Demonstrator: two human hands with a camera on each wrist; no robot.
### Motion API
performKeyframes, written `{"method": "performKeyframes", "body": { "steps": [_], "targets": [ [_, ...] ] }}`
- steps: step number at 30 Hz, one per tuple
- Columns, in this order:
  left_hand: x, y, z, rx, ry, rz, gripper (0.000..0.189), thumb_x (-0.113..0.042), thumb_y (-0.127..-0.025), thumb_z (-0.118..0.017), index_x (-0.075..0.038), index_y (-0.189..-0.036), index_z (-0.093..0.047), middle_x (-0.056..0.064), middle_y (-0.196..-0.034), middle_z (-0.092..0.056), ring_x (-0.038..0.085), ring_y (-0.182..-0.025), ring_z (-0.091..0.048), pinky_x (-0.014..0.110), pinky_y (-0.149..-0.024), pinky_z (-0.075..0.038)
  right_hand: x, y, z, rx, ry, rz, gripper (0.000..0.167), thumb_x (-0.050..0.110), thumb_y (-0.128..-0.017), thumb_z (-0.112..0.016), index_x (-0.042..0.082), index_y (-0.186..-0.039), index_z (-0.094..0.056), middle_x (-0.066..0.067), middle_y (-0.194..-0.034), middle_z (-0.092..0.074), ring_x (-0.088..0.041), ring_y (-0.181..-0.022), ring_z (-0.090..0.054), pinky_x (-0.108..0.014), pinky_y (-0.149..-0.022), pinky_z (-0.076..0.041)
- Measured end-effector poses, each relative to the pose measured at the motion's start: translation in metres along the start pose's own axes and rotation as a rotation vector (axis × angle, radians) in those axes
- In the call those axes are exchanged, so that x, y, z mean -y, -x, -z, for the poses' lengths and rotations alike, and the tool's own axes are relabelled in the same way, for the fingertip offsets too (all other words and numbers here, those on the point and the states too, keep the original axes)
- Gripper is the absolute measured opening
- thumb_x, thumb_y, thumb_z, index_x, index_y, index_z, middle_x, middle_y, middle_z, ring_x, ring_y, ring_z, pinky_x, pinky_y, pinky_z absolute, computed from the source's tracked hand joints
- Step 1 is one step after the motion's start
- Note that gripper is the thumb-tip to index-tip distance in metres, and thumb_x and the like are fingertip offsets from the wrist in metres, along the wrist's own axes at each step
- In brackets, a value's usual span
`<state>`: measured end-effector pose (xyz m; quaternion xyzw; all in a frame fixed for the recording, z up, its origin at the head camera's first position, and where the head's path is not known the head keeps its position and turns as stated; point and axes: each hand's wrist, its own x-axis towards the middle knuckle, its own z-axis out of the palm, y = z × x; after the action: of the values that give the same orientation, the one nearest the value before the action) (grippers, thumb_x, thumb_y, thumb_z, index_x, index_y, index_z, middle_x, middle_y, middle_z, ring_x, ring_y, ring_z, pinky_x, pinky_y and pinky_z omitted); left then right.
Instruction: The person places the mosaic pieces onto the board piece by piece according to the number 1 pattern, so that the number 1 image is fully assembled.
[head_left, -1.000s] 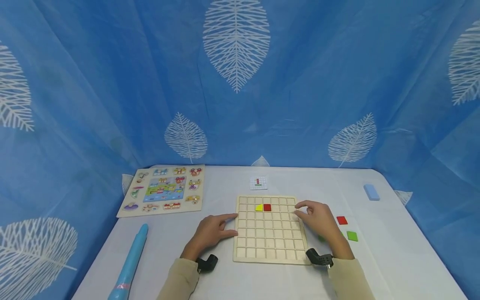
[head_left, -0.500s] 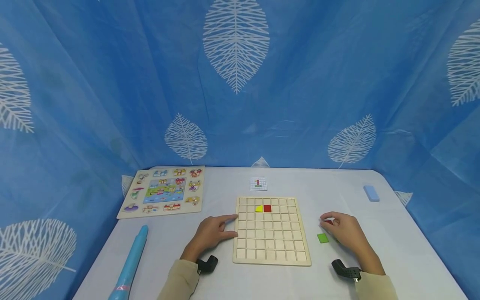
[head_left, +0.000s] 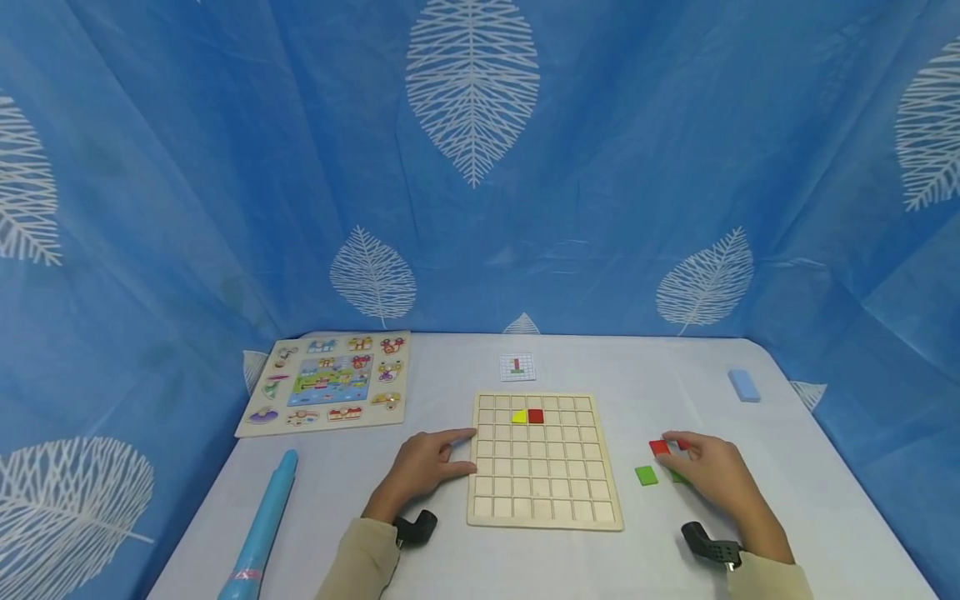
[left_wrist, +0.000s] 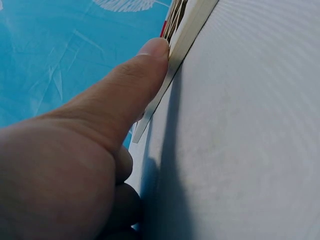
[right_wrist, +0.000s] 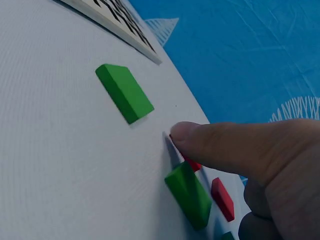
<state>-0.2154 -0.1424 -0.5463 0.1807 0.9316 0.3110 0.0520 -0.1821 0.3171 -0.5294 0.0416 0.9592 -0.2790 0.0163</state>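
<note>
My right hand (head_left: 712,468) pinches a red square tile (head_left: 659,447) between thumb and index finger at the right of the table. In the right wrist view the thumb covers much of that red tile (right_wrist: 194,164). A second red tile (right_wrist: 223,199) lies beyond it. One green tile (head_left: 646,476) lies left of the hand, and another green tile (right_wrist: 188,195) is close under the thumb. My left hand (head_left: 420,465) touches the left edge of the wooden grid board (head_left: 546,467) with thumb and index fingertips spread apart. A yellow piece (head_left: 519,417) and a red tile (head_left: 536,416) sit side by side on the board.
A small pattern card (head_left: 517,367) lies behind the board. A picture puzzle board (head_left: 322,383) is at the back left, a blue inflatable stick (head_left: 258,529) at the front left. A light blue block (head_left: 744,385) sits at the back right.
My right hand has moved from the board's right edge out to the loose tiles, and its fingers have come round a red one. The left hand has stayed at the board.
</note>
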Motion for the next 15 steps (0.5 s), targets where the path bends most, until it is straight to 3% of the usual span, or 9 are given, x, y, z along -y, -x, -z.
{"method": "performKeyframes", "body": {
  "steps": [4,8,13,15],
  "targets": [
    [-0.0003,0.0,-0.0003,0.0,-0.004,0.0,0.059,-0.051,-0.084,-0.08,-0.026,-0.136,-0.068,-0.012,-0.057,-0.038,0.004,-0.051,-0.031,0.025,-0.052,-0.027,-0.0008,0.0016,0.0012,0.024,0.021,-0.016,0.058,0.039,-0.087,-0.081,0.001,-0.129,-0.069,-0.006,-0.076,-0.059,-0.027,-0.081,-0.051,-0.046,-0.073,-0.043],
    [-0.0003,0.0004,-0.0002,0.004,-0.008,0.001,0.059,-0.052,-0.084,-0.079,-0.026,-0.136,-0.068,-0.012,-0.057,-0.038,0.004,-0.051,-0.031,0.024,-0.052,-0.027,0.001,0.0024,0.0008,0.017,0.033,-0.014,0.056,0.038,-0.087,-0.081,0.001,-0.128,-0.069,-0.004,-0.08,-0.061,-0.026,-0.085,-0.053,-0.046,-0.075,-0.044],
    [-0.0014,0.0005,0.0006,0.006,-0.006,0.006,0.06,-0.052,-0.084,-0.079,-0.026,-0.137,-0.068,-0.012,-0.057,-0.038,0.004,-0.051,-0.031,0.024,-0.052,-0.027,0.0019,0.0017,-0.0001,0.005,0.033,-0.011,0.052,0.036,-0.087,-0.081,0.002,-0.125,-0.071,-0.016,-0.103,-0.07,-0.03,-0.089,-0.054,-0.059,-0.085,-0.047],
    [-0.0018,0.0005,0.0008,0.006,-0.003,0.008,0.06,-0.052,-0.084,-0.08,-0.026,-0.137,-0.068,-0.012,-0.058,-0.038,0.005,-0.052,-0.031,0.024,-0.053,-0.027,0.0015,0.0019,-0.0007,0.007,0.037,-0.014,0.051,0.036,-0.088,-0.081,0.002,-0.125,-0.071,-0.014,-0.093,-0.068,-0.029,-0.089,-0.054,-0.056,-0.083,-0.048]
  ]
}}
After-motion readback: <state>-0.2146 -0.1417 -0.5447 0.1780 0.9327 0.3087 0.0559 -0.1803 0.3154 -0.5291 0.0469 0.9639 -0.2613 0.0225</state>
